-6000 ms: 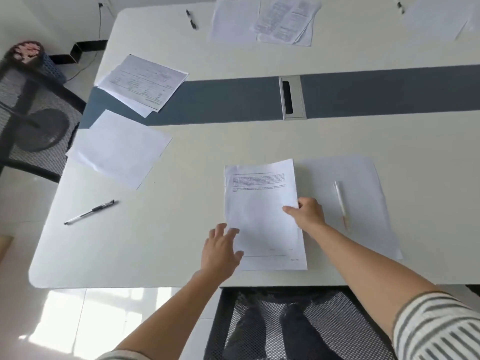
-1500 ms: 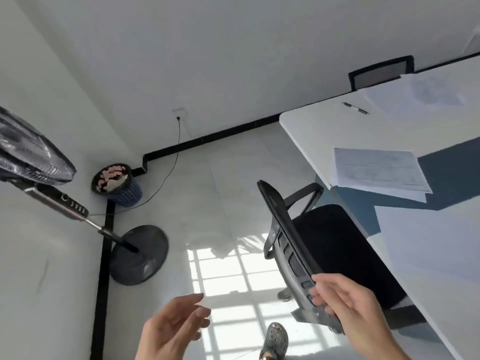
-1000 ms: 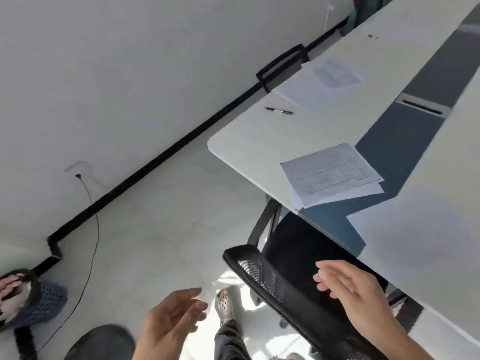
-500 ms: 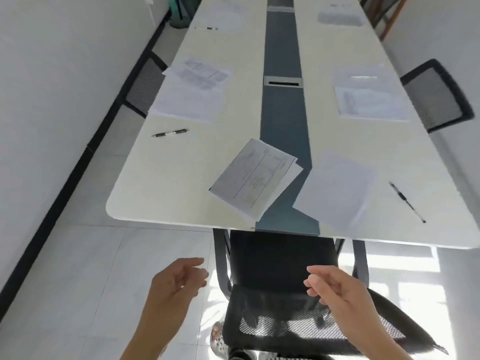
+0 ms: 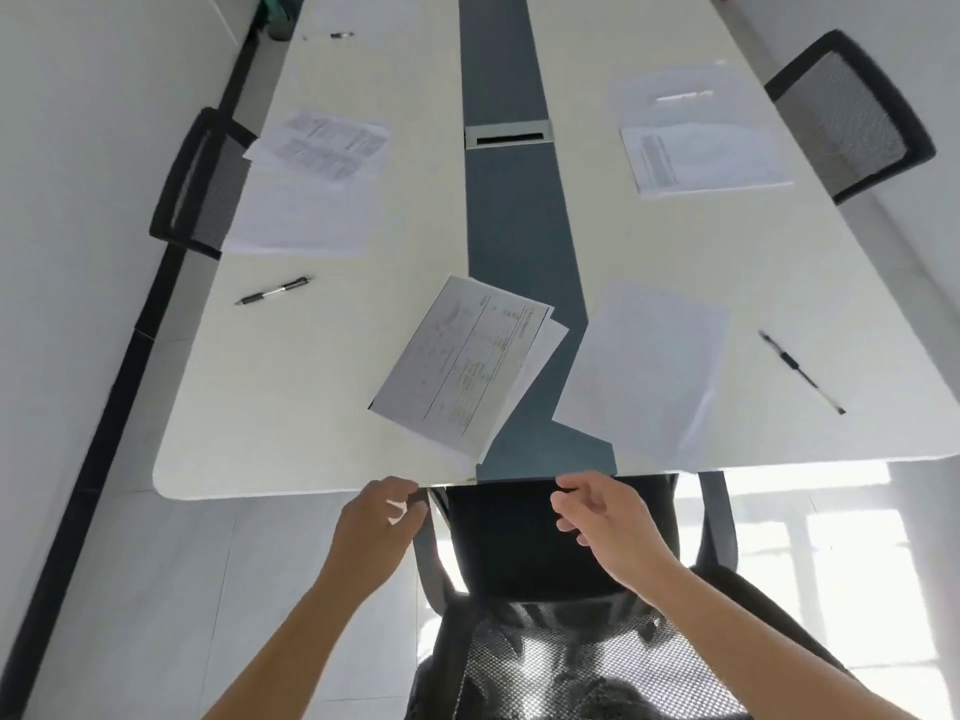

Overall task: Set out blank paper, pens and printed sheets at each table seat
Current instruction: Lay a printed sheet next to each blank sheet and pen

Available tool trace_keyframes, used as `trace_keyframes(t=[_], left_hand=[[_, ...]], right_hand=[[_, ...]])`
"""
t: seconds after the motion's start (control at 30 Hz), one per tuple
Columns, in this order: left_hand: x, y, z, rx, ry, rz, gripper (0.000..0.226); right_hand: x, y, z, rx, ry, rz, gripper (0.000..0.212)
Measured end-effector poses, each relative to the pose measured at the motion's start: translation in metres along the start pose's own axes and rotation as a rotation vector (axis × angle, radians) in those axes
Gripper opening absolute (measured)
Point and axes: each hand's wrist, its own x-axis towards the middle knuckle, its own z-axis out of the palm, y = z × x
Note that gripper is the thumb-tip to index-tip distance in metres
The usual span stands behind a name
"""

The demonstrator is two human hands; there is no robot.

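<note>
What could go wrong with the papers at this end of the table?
The printed sheets lie crooked, close to the table edge, so the left hand or right hand reaching in might push them off. The pen lies near the side edge and could roll off if bumped.

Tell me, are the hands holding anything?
No, nothing that shows. The left hand and right hand hang empty, fingers loosely curled, by the table edge above the chair.
</note>
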Motion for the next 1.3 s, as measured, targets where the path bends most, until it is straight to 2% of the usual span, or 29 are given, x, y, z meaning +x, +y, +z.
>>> trace_keyframes(t=[0.07, 0.2, 0.3, 0.37, 0.47, 0.57, 0.7, 0.77, 0.83, 0.9, 0.97, 1.03, 1.13, 1.3], left_hand=[[0.028, -0.01, 0.01, 0.139, -0.038, 0.011, 0.028], [0.093, -0.015, 0.022, 0.491, -0.087, 0.157, 0.049], [0.133, -0.022, 0.026, 0.692, -0.151, 0.251, 0.057], [0.147, -0.037, 0.029, 0.797, -0.201, 0.3, 0.061], [0.148, -0.062, 0.034, 0.825, -0.21, 0.383, 0.061], [0.14, -0.082, 0.032, 0.79, -0.159, 0.508, 0.058], [0.131, -0.083, 0.02, 0.793, -0.258, 0.495, 0.054], [0.133, -0.076, 0.008, 0.651, -0.302, 0.439, 0.057], [0.145, -0.06, -0.012, 0.269, -0.255, 0.285, 0.068], [0.165, -0.033, -0.044, -0.159, -0.102, 0.15, 0.085], [0.183, 0.001, -0.083, -0.471, -0.06, 0.137, 0.094], [0.194, 0.03, -0.116, -0.676, -0.144, 0.223, 0.082], [0.188, 0.059, -0.135, -0.751, -0.254, 0.316, 0.051], [0.173, 0.051, -0.109, -0.676, -0.259, 0.249, 0.037]], right_hand=[[0.024, -0.007, 0.005, 0.075, -0.016, 0.089, 0.032], [0.076, -0.023, 0.015, 0.377, 0.033, 0.358, 0.049], [0.11, -0.037, 0.026, 0.598, 0.092, 0.524, 0.048], [0.128, -0.046, 0.035, 0.708, 0.101, 0.571, 0.048], [0.153, -0.061, 0.049, 0.818, 0.085, 0.587, 0.037], [0.176, -0.071, 0.061, 0.777, 0.138, 0.57, 0.03], [0.191, -0.084, 0.074, 0.467, 0.232, 0.559, 0.039], [0.186, -0.095, 0.074, 0.41, 0.262, 0.449, 0.031], [0.174, -0.11, 0.068, 0.398, 0.239, 0.251, 0.027], [0.155, -0.13, 0.058, 0.347, 0.165, 0.005, 0.022], [0.135, -0.15, 0.048, 0.304, 0.116, -0.196, 0.03], [0.121, -0.165, 0.038, 0.287, 0.098, -0.317, 0.036], [0.114, -0.171, 0.029, 0.275, 0.074, -0.368, 0.035], [0.123, -0.151, 0.03, 0.268, 0.093, -0.29, 0.04]])
